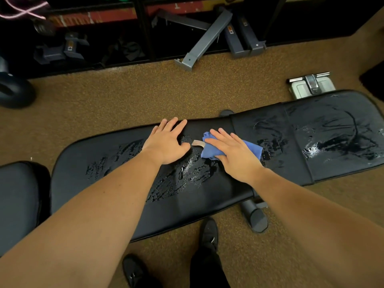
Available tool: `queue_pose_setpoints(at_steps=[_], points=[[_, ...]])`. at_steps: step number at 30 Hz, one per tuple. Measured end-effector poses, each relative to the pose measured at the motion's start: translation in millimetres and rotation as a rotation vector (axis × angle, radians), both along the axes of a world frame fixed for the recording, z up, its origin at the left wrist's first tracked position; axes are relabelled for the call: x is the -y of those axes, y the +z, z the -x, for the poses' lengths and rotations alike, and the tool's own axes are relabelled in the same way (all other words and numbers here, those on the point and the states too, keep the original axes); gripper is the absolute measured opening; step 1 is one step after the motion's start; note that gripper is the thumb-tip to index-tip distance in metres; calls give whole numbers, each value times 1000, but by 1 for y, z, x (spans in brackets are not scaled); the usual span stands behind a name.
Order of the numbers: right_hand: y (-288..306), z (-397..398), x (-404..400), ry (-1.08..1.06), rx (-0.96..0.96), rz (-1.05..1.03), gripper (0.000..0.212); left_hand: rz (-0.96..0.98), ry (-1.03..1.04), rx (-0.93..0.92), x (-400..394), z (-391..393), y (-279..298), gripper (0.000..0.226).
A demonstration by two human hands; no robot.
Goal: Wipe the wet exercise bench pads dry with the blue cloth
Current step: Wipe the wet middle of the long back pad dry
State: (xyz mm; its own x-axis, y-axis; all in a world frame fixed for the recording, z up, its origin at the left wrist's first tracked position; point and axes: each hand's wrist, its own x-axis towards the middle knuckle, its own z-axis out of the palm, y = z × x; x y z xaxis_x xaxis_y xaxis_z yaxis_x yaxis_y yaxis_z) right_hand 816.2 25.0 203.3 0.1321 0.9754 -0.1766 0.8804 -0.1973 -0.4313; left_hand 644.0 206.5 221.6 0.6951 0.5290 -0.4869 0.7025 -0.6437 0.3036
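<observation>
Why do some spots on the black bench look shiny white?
Head view: room light glares off water on the long black padded bench, brightest on the shorter black pad; the folded blue cloth shows no glare; the wide lens bends the picture edges.

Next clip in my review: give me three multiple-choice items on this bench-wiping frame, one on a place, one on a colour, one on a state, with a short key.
1. Where is the cloth?
A. On the carpet
B. Under the right hand on the long pad
C. On the shelf

2. What colour is the cloth?
A. Blue
B. Red
C. White

3. What state is the long pad in?
A. Fully dry
B. Covered by a towel
C. Wet in patches

Key: B, the right palm lies flat on it; A, blue shows beside the fingers; C, water film glistens below the left hand.
</observation>
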Motion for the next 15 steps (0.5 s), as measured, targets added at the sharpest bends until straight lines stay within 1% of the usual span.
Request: queue_pose_setpoints(at_steps=[12, 14, 15], points=[[5, 45, 67, -35, -4, 32, 66, 10, -13, -13, 0, 2, 2, 74], [5, 55, 76, -43, -53, 30, 66, 10, -20, -12, -1, 2, 2, 74], [5, 60, 79, -55, -112, 22, 65, 12, -23, -12, -2, 2, 2, 74]])
